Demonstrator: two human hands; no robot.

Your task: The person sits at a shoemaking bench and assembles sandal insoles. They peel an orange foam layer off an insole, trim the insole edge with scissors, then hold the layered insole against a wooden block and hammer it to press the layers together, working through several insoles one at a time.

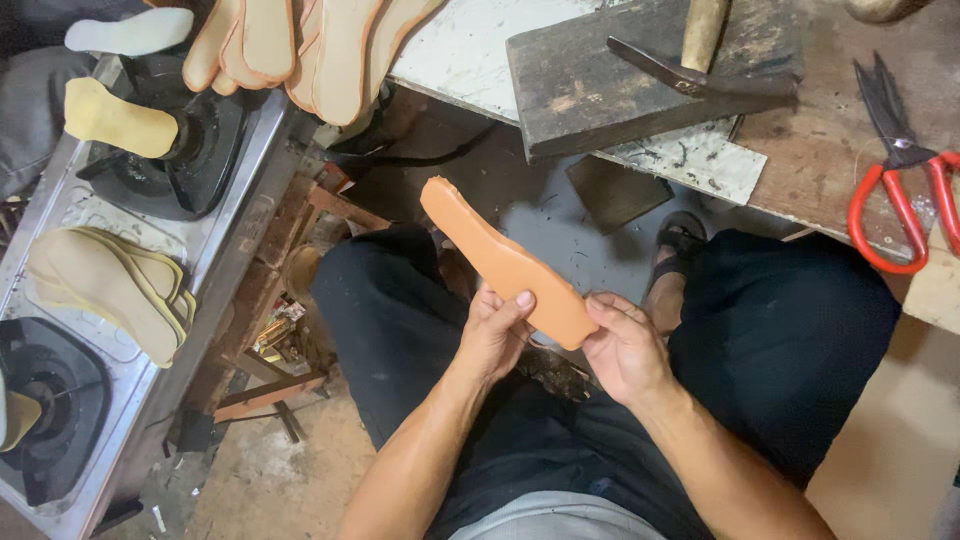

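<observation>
Sole: an orange shoe sole [505,265] was held above the person's lap, its far tip pointing up and away toward the dark wooden block [640,75].
Handling: it looked light, thin and somewhat flexible, probably rubbery rather than slippery; the near end, by its edges, seemed the sensible place to hold it.
Left hand: the left hand [492,335] was closed around the sole's near end, thumb on top.
Right hand: the right hand [625,345] pinched the same end from the other side, fingers curled under.
Nearby: red-handled scissors [905,175] lay well right of the sole; pale soles [115,285] rested on a stove [235,215] to its left.
</observation>
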